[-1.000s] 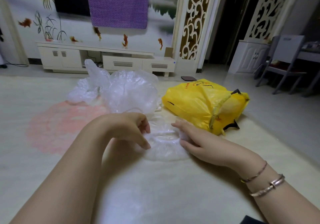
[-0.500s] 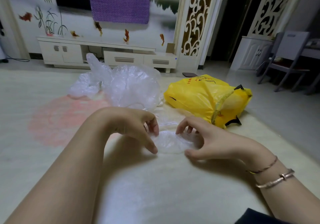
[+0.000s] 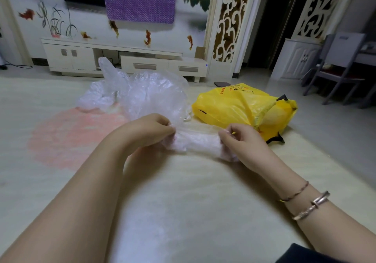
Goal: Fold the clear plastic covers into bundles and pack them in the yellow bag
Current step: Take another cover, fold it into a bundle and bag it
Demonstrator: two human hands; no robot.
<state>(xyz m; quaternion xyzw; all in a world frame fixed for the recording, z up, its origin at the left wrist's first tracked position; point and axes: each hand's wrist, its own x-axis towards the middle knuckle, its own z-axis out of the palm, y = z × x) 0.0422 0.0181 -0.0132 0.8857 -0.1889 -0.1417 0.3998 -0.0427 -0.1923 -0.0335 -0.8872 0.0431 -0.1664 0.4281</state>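
A clear plastic cover (image 3: 196,143) is stretched into a narrow band just above the pale carpet. My left hand (image 3: 150,129) pinches its left end and my right hand (image 3: 243,140) pinches its right end. Behind them lies a loose heap of clear plastic covers (image 3: 140,94). The yellow bag (image 3: 240,105) lies crumpled on the carpet, to the right of the heap and just beyond my right hand; black handles show at its right side.
A pale carpet (image 3: 183,201) with a pink patch (image 3: 77,136) covers the floor. A white TV cabinet (image 3: 122,59) stands along the back wall. A grey chair (image 3: 337,69) and a white cupboard (image 3: 295,59) are at the right.
My hands lifted and moved apart, drawing the bunched cover from a small wad on the carpet into a longer band between them.
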